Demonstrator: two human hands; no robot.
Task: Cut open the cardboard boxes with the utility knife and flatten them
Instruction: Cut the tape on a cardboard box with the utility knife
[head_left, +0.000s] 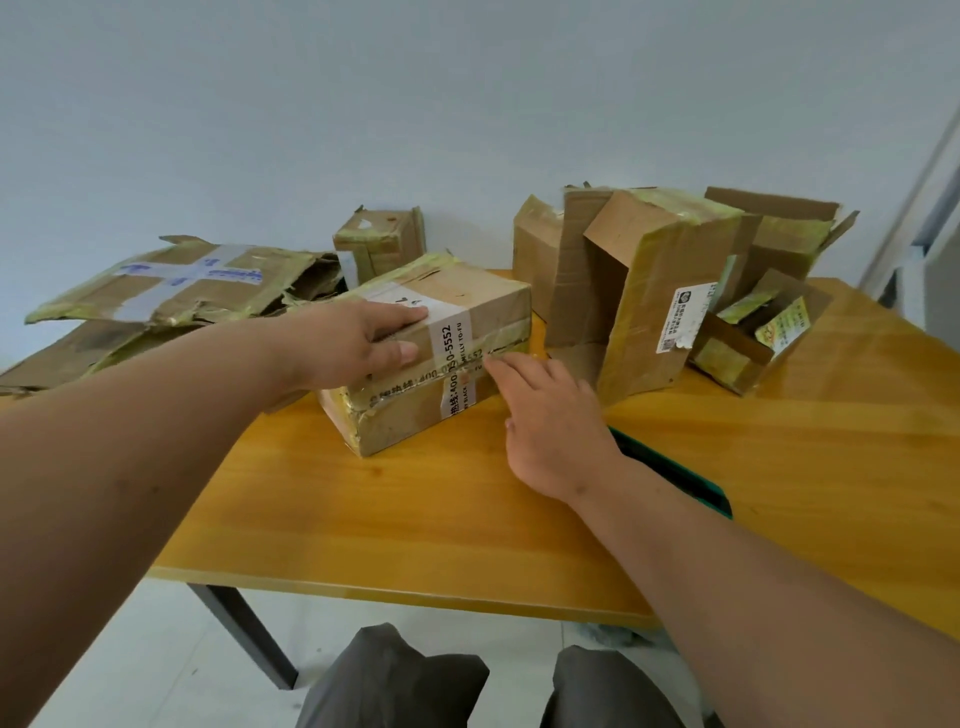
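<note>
Nearest you, your right hand (553, 415) lies with loose fingers, holding nothing, fingertips at the taped seam of the sealed box (431, 353) on the table (415, 519). Your left hand (348, 348) lies across the box top, thumb down the near face, steadying it. Keep that hand clear of the seam before any blade goes in; cut shallow, away from the fingers. Just right of your right wrist, a dark green object (675, 473) is mostly covered by your arm; whether it is the knife cannot be told. Farther back: 1 flattened pile (171, 291) left, opened boxes (649, 286) right.
</note>
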